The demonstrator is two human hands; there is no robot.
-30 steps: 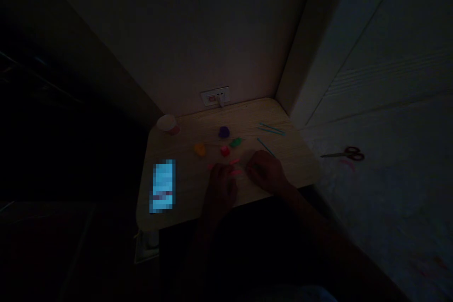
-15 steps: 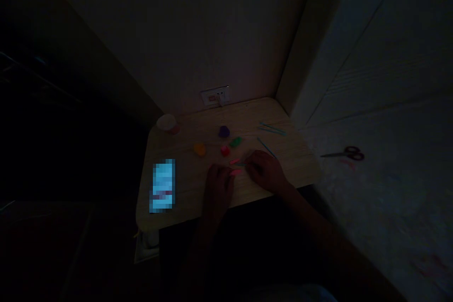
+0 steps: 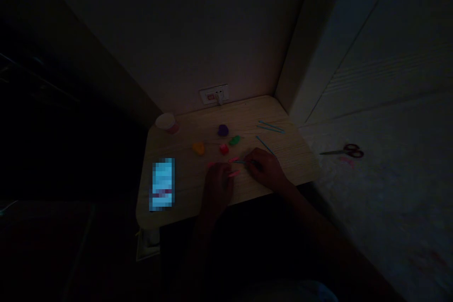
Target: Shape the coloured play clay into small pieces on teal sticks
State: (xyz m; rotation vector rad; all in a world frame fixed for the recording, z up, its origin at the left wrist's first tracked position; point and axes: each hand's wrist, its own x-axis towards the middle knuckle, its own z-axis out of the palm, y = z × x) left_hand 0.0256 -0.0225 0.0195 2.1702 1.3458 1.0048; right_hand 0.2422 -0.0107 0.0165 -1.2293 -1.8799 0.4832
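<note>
In dim light, my right hand (image 3: 264,169) is closed on a thin blue-green stick (image 3: 241,162), whose end points left over the table. My left hand (image 3: 217,183) has its fingers curled at a narrow pink piece (image 3: 234,173), seemingly pinching it. Another slim pink piece (image 3: 233,159) lies beside the stick's end; whether they touch is unclear. Just beyond the hands are a red lump (image 3: 223,149) and a green lump (image 3: 234,140), of what looks like modelling clay. A purple lump (image 3: 222,130) and an orange lump (image 3: 198,148) sit farther off.
Several blue-green sticks (image 3: 271,127) lie at the table's (image 3: 187,203) right side. A lit phone (image 3: 163,184) rests at the left, with a paper cup (image 3: 165,121) behind it. Scissors (image 3: 348,151) lie on a pale surface to the right. A wall socket (image 3: 214,95) is behind.
The whole view has shifted slightly. My left hand has turned a little, and a bit of pink now shows past its knuckles. My right hand keeps its hold on the stick.
</note>
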